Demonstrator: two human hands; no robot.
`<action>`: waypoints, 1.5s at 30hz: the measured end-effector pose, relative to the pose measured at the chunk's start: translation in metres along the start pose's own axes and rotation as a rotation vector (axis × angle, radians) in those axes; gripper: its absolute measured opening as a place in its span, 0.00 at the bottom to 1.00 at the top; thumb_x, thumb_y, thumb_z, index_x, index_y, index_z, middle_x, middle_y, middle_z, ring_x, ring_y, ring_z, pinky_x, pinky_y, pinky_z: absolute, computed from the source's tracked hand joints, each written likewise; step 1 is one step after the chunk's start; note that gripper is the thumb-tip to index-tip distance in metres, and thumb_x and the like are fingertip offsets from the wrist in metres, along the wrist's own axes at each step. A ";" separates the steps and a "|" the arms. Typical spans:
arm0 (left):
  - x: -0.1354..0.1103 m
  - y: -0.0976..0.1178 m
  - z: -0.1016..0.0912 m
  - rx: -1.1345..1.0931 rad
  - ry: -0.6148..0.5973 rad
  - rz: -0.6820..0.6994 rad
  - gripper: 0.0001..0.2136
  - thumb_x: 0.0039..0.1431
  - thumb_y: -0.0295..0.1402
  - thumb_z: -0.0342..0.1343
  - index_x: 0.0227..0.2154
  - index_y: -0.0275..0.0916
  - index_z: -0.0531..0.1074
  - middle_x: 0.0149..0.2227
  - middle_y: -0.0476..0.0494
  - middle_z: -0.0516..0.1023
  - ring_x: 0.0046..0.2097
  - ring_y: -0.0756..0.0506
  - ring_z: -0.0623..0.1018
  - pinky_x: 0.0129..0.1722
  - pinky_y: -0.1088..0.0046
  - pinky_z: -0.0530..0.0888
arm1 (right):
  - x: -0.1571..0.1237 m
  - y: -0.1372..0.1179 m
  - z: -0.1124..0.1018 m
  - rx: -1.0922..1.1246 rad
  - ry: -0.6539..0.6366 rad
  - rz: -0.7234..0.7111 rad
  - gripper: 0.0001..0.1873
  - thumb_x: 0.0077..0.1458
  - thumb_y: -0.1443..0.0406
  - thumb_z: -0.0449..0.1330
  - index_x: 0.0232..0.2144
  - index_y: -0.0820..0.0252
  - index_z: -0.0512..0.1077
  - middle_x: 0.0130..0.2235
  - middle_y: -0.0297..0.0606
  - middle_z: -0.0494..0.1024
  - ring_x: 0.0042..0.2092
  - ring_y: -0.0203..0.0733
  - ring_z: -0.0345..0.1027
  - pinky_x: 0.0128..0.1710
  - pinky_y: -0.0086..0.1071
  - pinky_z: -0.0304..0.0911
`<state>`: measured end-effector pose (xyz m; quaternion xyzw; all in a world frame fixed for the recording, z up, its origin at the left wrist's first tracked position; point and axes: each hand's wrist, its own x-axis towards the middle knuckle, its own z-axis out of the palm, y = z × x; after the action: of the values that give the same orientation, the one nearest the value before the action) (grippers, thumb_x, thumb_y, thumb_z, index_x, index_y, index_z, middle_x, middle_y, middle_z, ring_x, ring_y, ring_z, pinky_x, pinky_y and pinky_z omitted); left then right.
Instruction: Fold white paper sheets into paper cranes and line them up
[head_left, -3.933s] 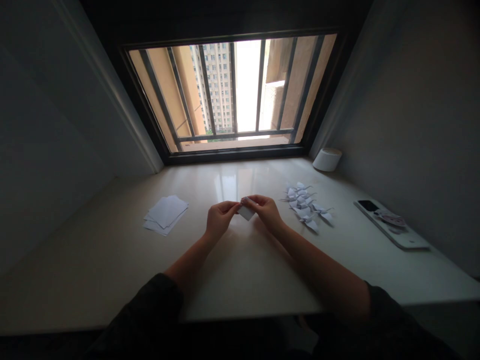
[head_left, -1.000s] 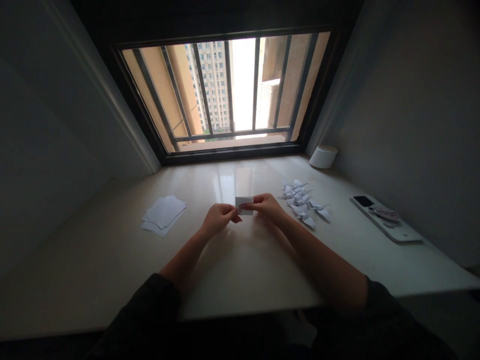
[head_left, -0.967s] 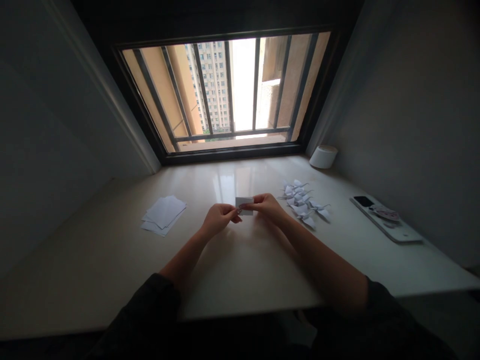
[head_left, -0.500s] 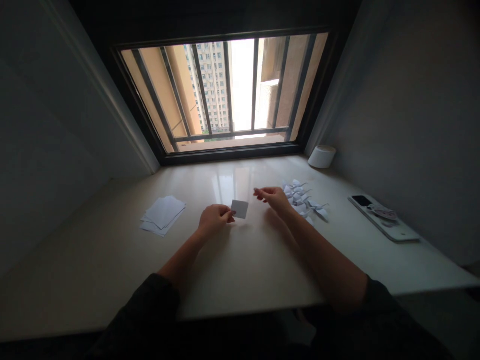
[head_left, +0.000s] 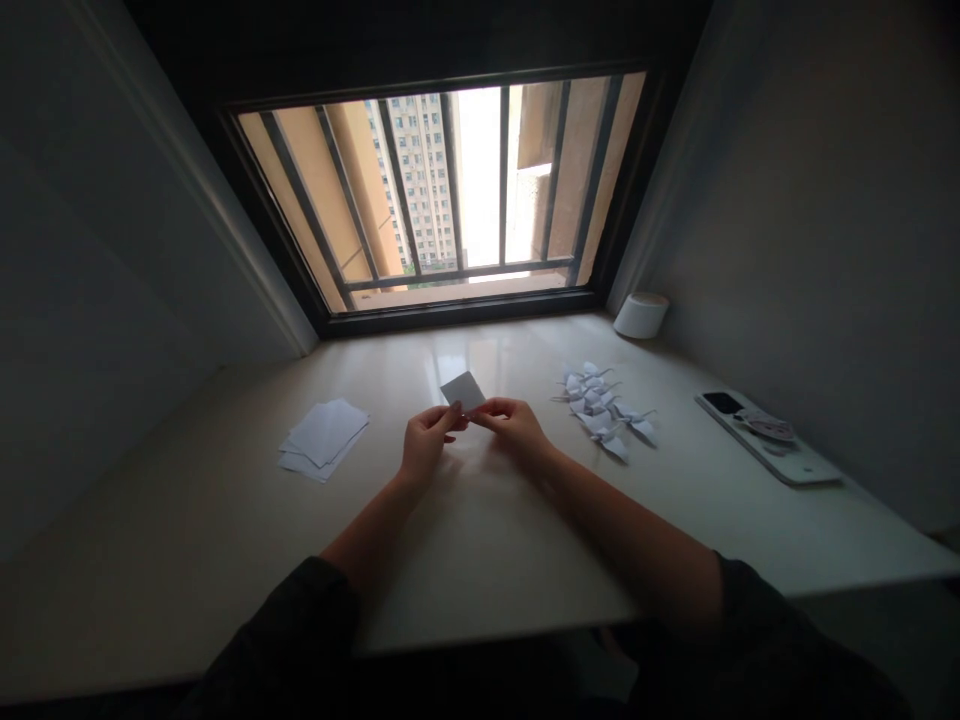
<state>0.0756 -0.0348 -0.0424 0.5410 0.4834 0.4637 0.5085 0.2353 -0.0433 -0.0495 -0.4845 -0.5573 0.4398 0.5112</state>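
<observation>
A small folded white paper square point(head_left: 463, 389) is held up just above the pale sill top point(head_left: 487, 540) in front of me. My left hand point(head_left: 424, 441) pinches its near left edge, fingers closed. My right hand point(head_left: 510, 425) pinches the near right corner, fingers also closed. Both hands meet at the middle of the sill, with the paper tilted away toward the window.
A loose stack of white paper sheets point(head_left: 321, 438) lies to the left. Several folded white paper cranes point(head_left: 598, 408) sit to the right. Further right are a white tray with a dark phone point(head_left: 765, 446) and a white round container point(head_left: 640, 314). A barred window point(head_left: 457, 190) closes the far side.
Half a second ago my right hand was off the paper, over by the cranes; it has come back and pinches the paper again. The paper now tilts upward toward the window.
</observation>
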 end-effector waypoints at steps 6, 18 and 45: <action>-0.005 0.002 0.003 0.143 -0.027 0.092 0.18 0.49 0.48 0.56 0.30 0.36 0.76 0.29 0.40 0.80 0.34 0.44 0.78 0.30 0.73 0.69 | 0.000 0.004 -0.001 -0.002 0.082 0.009 0.19 0.38 0.50 0.64 0.23 0.60 0.76 0.25 0.36 0.76 0.28 0.39 0.66 0.29 0.31 0.58; -0.005 -0.003 0.004 0.245 -0.066 0.170 0.15 0.52 0.45 0.54 0.27 0.36 0.75 0.28 0.42 0.80 0.33 0.44 0.79 0.30 0.73 0.70 | 0.002 0.002 -0.002 0.055 0.014 0.000 0.16 0.41 0.52 0.64 0.23 0.61 0.76 0.25 0.35 0.76 0.27 0.37 0.66 0.29 0.29 0.57; 0.002 0.000 -0.002 0.202 -0.113 0.048 0.17 0.50 0.46 0.55 0.28 0.35 0.76 0.25 0.42 0.77 0.27 0.48 0.74 0.27 0.75 0.66 | 0.008 0.006 -0.009 0.231 -0.084 0.007 0.19 0.49 0.52 0.57 0.20 0.60 0.75 0.24 0.38 0.76 0.27 0.36 0.64 0.30 0.31 0.56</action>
<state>0.0739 -0.0330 -0.0428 0.6262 0.4849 0.3936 0.4667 0.2446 -0.0349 -0.0534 -0.4056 -0.5222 0.5228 0.5381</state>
